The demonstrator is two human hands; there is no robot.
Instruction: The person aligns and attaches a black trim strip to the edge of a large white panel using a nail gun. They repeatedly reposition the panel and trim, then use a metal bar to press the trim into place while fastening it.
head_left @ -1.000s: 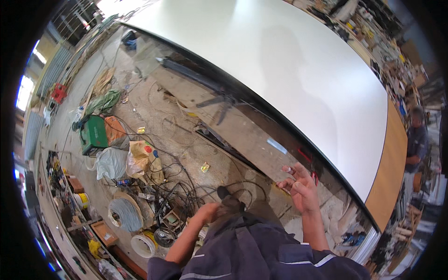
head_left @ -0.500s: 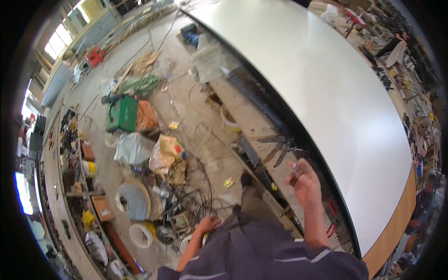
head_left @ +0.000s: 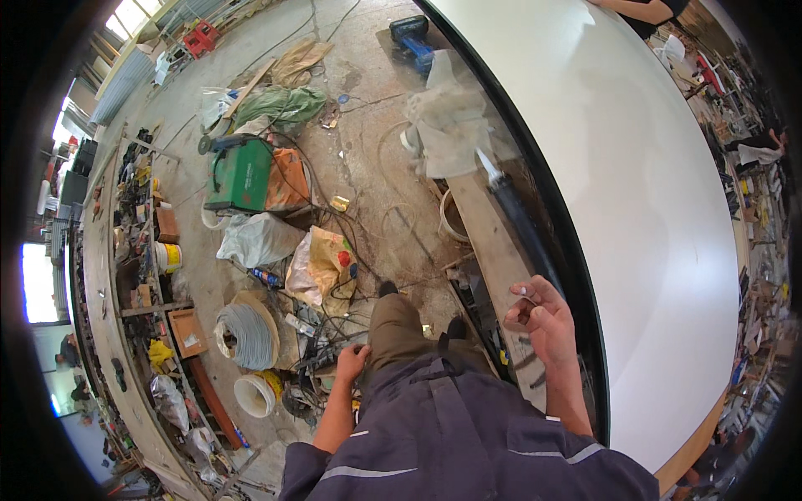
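My right hand (head_left: 547, 327) is raised beside the black edge of a large white panel (head_left: 643, 209), its thumb and fingers pinching a small white stub (head_left: 524, 291). My left hand (head_left: 352, 361) hangs low next to my thigh; its fingers point down and are mostly hidden behind the back of the hand. Beyond my right hand lies a dark caulking gun (head_left: 520, 213) with a pale pointed nozzle, resting along a wooden plank (head_left: 483, 221) by the panel's edge. Farther off, a blue cordless drill (head_left: 412, 42) lies near a crumpled translucent plastic sheet (head_left: 451, 125).
A green machine box (head_left: 241, 177), a white bag (head_left: 261, 238), a coil of grey cable (head_left: 246, 336) and a white bucket (head_left: 255, 396) stand on the floor to the left. Loose cables cross the floor. Another person's arm (head_left: 639, 10) rests at the panel's far edge.
My view has shifted forward along the panel, bringing the drill, the caulking gun and another person's arm into clearer sight. My right hand stays raised with the white stub.
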